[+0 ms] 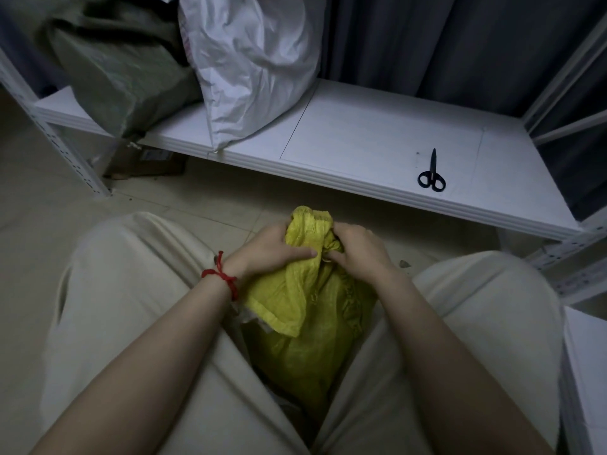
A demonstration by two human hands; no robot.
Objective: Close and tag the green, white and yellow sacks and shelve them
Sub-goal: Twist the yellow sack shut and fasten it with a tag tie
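Observation:
A yellow sack point(308, 326) stands on the floor between my knees, its neck bunched together at the top. My left hand point(274, 249) grips the gathered neck from the left, thumb across the fabric. My right hand point(356, 251) holds the neck from the right, its fingers curled into the folds. On the low white shelf point(361, 139) beyond, a green sack point(121, 67) lies at the left and a white sack point(253, 64) leans against it. No tag is visible on any sack.
Black scissors point(432, 174) lie on the shelf at the right. A cardboard box point(144, 160) sits on the floor under the shelf's left end. White rack uprights point(62, 149) flank the shelf. Dark curtains point(443, 41) hang behind. Another white shelf edge point(588, 372) shows at the right.

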